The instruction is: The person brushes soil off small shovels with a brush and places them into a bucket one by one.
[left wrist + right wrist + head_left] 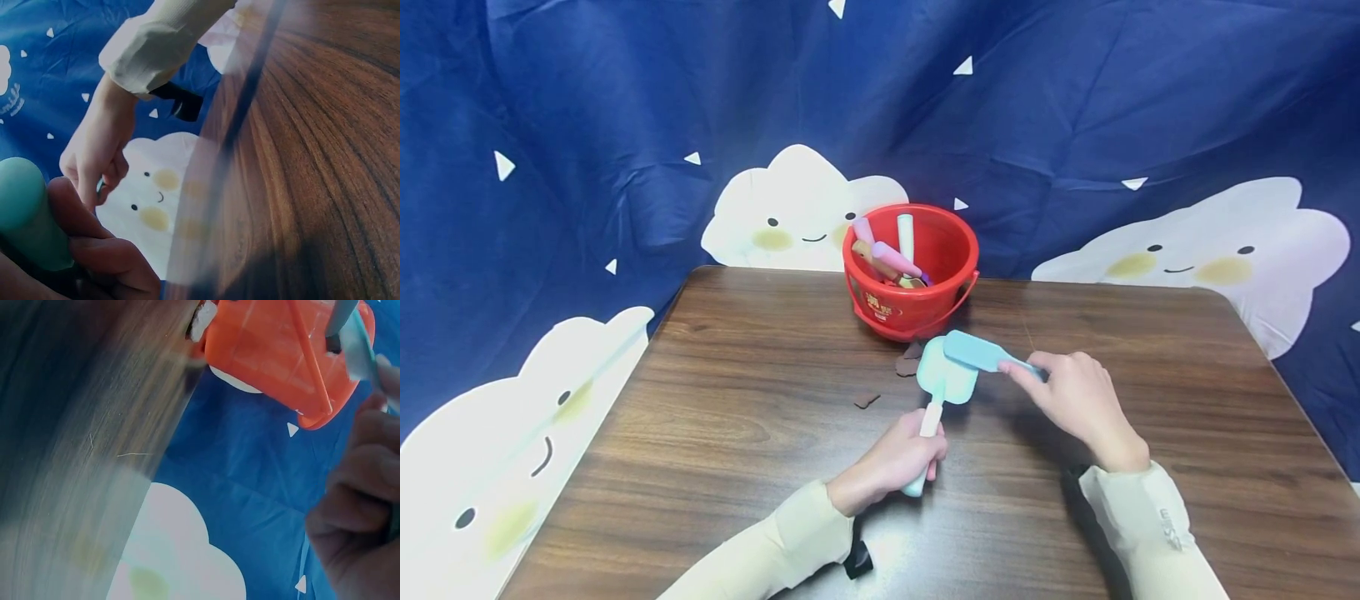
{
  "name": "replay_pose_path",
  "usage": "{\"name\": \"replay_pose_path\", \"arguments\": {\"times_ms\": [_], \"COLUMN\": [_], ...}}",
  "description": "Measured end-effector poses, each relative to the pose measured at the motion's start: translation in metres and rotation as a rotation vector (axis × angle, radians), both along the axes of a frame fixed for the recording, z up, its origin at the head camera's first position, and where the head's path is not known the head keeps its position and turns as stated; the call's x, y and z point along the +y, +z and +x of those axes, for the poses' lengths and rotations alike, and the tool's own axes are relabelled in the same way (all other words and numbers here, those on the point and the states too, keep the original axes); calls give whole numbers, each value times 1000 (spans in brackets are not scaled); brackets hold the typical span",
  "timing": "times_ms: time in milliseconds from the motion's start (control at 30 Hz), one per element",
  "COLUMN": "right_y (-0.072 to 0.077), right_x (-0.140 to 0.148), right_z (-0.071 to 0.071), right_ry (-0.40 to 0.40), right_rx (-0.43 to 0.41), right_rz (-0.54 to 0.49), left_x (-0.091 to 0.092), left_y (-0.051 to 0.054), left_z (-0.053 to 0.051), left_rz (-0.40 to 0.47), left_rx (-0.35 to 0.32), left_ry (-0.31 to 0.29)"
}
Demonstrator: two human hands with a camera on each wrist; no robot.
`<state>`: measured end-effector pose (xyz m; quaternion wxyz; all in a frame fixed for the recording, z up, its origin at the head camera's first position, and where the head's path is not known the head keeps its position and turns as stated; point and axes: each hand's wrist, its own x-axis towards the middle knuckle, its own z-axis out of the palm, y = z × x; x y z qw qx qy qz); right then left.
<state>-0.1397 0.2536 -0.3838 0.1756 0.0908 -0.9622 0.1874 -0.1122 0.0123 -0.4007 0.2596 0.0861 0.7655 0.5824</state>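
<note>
My left hand (904, 454) grips the handle of a mint-green spatula-like tool (951, 387) with a broad rounded blade, raised above the table. In my right hand (1078, 400) is a light-blue flat-bladed tool (976, 350), held by its thin handle. Its blade overlaps the green one in the head view; whether they touch, I cannot tell. A small dark bit (333, 344) shows by the blades in the right wrist view. Thin brown pieces (908, 364) lie near the bucket's foot, and a smaller brown scrap (867, 401) lies to their left. The left wrist view shows the green handle end (22, 194).
A red bucket (895, 312) stands at the table's back, holding several toy-like tools with pink, brown and pale handles (897, 260). The brown wood table (737, 483) ends at a blue cloth backdrop (1037, 125) printed with white clouds.
</note>
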Motion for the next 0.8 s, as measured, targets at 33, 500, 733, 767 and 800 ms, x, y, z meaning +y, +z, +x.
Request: {"name": "replay_pose_path", "arguments": {"times_ms": [33, 500, 733, 767, 800], "right_y": [0, 15, 21, 21, 21], "right_x": [1, 8, 4, 4, 4], "right_z": [0, 10, 12, 11, 11], "right_ry": [-16, 87, 104, 94, 83], "right_rx": [9, -92, -196, -193, -187], "right_rz": [-4, -23, 17, 25, 34], "left_x": [0, -1, -3, -3, -3], "left_y": [0, -4, -3, -2, -2], "left_z": [0, -3, -3, -2, -2], "left_rz": [-3, -8, -67, -79, -91], "left_rx": [2, 18, 57, 63, 70], "left_ry": [-2, 21, 11, 10, 7]}}
